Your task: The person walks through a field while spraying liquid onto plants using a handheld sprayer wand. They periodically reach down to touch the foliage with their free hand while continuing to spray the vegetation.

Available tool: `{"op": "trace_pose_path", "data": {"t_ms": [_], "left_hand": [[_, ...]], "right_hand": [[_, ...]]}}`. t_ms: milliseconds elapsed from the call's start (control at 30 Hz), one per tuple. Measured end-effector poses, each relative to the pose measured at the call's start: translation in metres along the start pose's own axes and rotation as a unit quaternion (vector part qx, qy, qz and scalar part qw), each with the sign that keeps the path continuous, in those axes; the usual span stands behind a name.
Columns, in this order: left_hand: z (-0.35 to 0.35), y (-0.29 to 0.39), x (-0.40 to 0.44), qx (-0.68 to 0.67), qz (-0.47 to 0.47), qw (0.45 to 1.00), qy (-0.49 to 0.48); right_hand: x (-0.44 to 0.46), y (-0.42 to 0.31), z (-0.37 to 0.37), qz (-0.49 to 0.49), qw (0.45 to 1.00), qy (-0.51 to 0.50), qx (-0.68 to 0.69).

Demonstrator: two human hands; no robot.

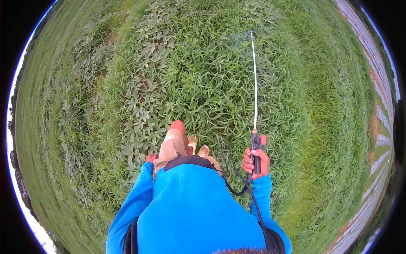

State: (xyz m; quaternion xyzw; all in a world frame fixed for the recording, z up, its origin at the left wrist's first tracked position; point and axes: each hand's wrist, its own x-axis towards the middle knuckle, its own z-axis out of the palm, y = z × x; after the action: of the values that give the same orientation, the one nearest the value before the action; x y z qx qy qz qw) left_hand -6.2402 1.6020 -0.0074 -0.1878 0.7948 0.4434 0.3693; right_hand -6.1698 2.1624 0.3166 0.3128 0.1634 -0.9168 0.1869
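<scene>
My right hand [256, 163] is wrapped round the dark grip of a sprayer wand [255, 91], the thumb side near its trigger valve. The wand's thin pale tube points straight ahead over the plants. A faint mist [241, 38] hangs beside the nozzle at its far end. From the grip a black hose [237, 193] loops back past my right side. My left hand [151, 158] hangs low beside my left thigh, near the leafy plants. Only a small part of it shows, and its fingers are too hidden to read.
Dense grass and leafy plants [203, 80] surround my legs and shoes [198, 148]. A row of broad-leaved plants [141, 110] runs ahead on the left, with bits of reddish soil between. Pale strips [382, 139] lie along the field's far right. Black straps cross my shoulders.
</scene>
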Motion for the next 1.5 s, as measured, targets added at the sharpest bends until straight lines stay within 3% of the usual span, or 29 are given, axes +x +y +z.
{"op": "trace_pose_path", "data": {"t_ms": [67, 100, 200, 267, 367, 433, 633, 767, 933, 1000, 1133, 1367, 1500], "left_hand": [[0.010, -0.026, 0.013, 0.058, 0.078, 0.995, -0.020], [0.011, -0.029, 0.024, 0.112, 0.081, 0.990, -0.035], [0.027, -0.027, 0.060, 0.098, 0.029, 0.994, -0.028], [0.038, 0.049, 0.051, 0.098, -0.004, 0.995, 0.006], [0.043, 0.108, 0.084, 0.040, 0.015, 0.998, -0.039], [0.044, 0.174, 0.089, -0.055, -0.030, 0.996, -0.059], [0.048, 0.266, 0.158, -0.126, 0.015, 0.991, -0.043], [0.031, 0.319, 0.174, -0.149, -0.006, 0.986, -0.070], [0.025, 0.324, 0.216, -0.183, -0.039, 0.981, -0.045], [0.023, 0.324, 0.232, -0.177, -0.074, 0.981, -0.035], [0.019, 0.333, 0.243, -0.205, -0.061, 0.977, -0.016], [0.019, 0.347, 0.253, -0.206, -0.067, 0.976, -0.001], [0.017, 0.362, 0.249, -0.183, -0.084, 0.979, -0.041]], "right_hand": [[0.011, 0.003, 0.009, 0.030, 0.999, -0.008, -0.009], [0.016, 0.003, 0.014, 0.053, 0.998, -0.017, -0.014], [0.043, -0.002, 0.025, 0.104, 0.993, -0.035, -0.039], [0.065, -0.011, 0.037, 0.132, 0.988, -0.048, -0.063], [0.104, -0.035, 0.068, 0.190, 0.975, -0.065, -0.091], [0.136, -0.056, 0.093, 0.223, 0.966, -0.080, -0.101], [0.235, -0.108, 0.185, 0.322, 0.924, -0.147, -0.145], [0.291, -0.139, 0.255, 0.368, 0.895, -0.191, -0.164], [0.330, -0.167, 0.299, 0.343, 0.895, -0.193, -0.208], [0.338, -0.173, 0.315, 0.308, 0.901, -0.173, -0.251], [0.352, -0.186, 0.334, 0.274, 0.922, -0.099, -0.257], [0.339, -0.222, 0.325, 0.232, 0.937, -0.003, -0.260], [0.314, -0.250, 0.307, 0.182, 0.946, 0.057, -0.261]]}}
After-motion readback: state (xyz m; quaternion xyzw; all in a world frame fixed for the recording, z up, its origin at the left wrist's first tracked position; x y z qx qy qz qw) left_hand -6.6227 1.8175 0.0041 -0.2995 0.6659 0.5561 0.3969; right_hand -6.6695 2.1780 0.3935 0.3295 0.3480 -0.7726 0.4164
